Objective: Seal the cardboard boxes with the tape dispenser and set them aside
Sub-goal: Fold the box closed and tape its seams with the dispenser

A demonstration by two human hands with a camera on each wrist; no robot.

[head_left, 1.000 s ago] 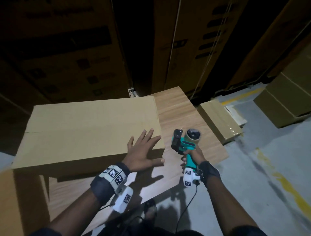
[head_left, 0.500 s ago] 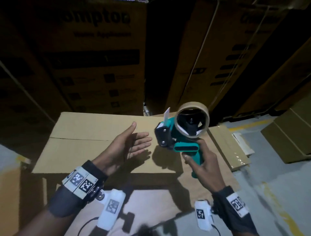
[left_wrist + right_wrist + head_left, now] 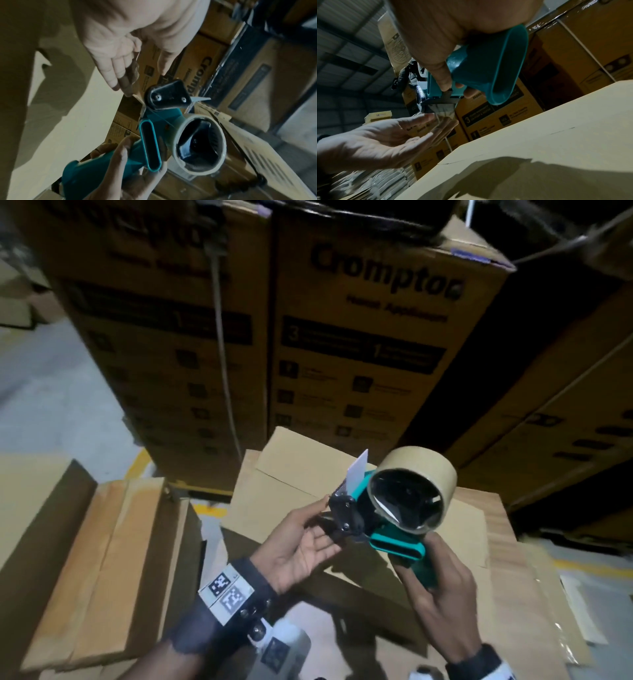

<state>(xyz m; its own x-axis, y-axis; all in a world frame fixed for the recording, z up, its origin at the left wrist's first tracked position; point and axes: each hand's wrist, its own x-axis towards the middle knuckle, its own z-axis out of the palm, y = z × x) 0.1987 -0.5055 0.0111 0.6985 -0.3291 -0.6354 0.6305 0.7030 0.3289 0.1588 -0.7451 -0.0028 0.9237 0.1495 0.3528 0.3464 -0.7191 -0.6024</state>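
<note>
My right hand (image 3: 442, 587) grips the handle of a teal tape dispenser (image 3: 394, 542) and holds it up above the plain cardboard box (image 3: 294, 474). A brown tape roll (image 3: 411, 470) sits on it, and its black head points left. My left hand (image 3: 301, 542) is palm up beside that head, fingers nearly straight. In the left wrist view the fingertips (image 3: 118, 81) touch the loose brown tape end, with the thumb apart from it. The right wrist view shows the dispenser (image 3: 479, 70) over the left hand (image 3: 385, 139) and the box top (image 3: 539, 148) with its flap seam.
Tall printed cartons (image 3: 359, 354) stand close behind the box. More stacked cartons (image 3: 565, 405) are at the right. A pile of flat cardboard (image 3: 113, 559) lies at the left. Grey floor (image 3: 51, 405) with a yellow line shows at the far left.
My left hand has lifted off the box top and moved to the dispenser's head. My right hand has raised the dispenser from table height. The head view has tilted up.
</note>
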